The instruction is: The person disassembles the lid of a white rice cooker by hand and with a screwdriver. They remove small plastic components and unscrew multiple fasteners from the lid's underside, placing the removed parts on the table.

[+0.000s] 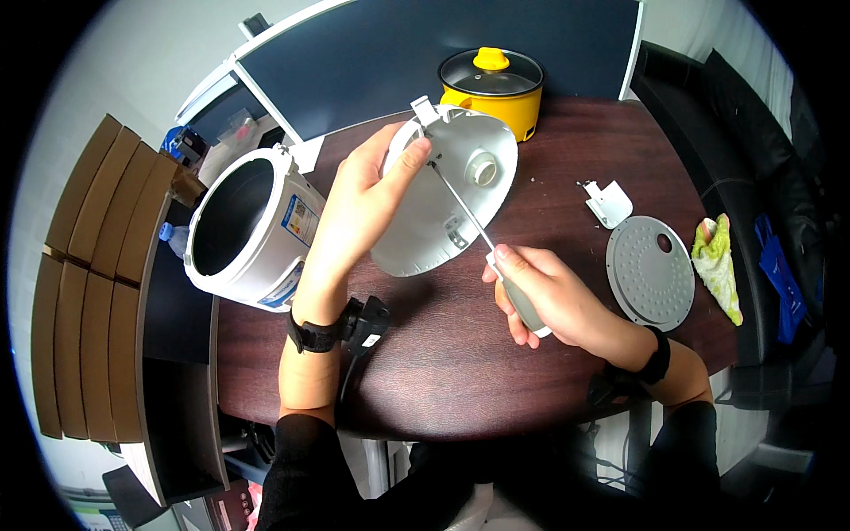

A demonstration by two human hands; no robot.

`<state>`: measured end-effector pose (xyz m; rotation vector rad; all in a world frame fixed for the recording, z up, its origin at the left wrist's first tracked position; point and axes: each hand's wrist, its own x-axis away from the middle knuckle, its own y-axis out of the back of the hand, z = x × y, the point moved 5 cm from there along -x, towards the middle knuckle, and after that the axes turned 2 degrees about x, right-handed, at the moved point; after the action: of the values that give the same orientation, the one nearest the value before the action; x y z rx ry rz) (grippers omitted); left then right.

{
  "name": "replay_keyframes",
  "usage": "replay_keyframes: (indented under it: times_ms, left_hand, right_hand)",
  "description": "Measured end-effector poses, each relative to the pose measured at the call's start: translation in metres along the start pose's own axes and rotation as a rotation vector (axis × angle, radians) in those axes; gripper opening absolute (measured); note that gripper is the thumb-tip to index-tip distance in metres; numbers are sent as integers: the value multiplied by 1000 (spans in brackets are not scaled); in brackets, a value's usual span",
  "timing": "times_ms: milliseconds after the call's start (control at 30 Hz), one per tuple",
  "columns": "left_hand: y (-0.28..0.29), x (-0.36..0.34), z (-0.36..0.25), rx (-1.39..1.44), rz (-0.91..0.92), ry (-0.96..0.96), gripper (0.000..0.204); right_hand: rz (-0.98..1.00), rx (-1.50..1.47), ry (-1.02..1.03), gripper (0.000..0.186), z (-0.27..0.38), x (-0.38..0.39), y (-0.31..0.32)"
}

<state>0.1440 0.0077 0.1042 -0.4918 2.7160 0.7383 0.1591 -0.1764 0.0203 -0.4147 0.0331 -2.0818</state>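
A white rice cooker lid [425, 226], its hollow inner side facing me, is held up over the table by my left hand [376, 181], with the thumb pressed near the hinge end at its top. My right hand [549, 296] is closed round the grey and white handle of a screwdriver [467, 210]. The shaft slants up to the left, and its tip meets the inside of the lid just below my left thumb. Whether a screw sits under the tip is too small to tell. The white rice cooker body [297, 226], lidless, stands tilted left of my left forearm.
A yellow pot [513, 108] with a glass lid stands at the back. On the right of the brown table [460, 372] lie a small white plastic part [610, 205], a grey perforated disc [651, 274] and a green-white cloth [715, 265]. Cardboard boxes [84, 345] are stacked left.
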Motion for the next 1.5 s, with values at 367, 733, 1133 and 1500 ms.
replay_keyframes:
  times_ms: [367,733,1133,1500]
  left_hand:
    - [-2,0,-1,23,20,-11,38]
    - [-3,1,1,-71,23,-27,36]
    - [-8,9,-9,-135,-34,-91,49]
    - [-6,7,-7,-128,-5,-15,48]
  right_hand:
    - [-6,21,-17,46,2,4,-3]
    - [51,-104,-25,43,0,4,-7]
    - [218,-394,-28,43,-12,1,-21]
    - [334,-647,-70,46,-13,2,-25]
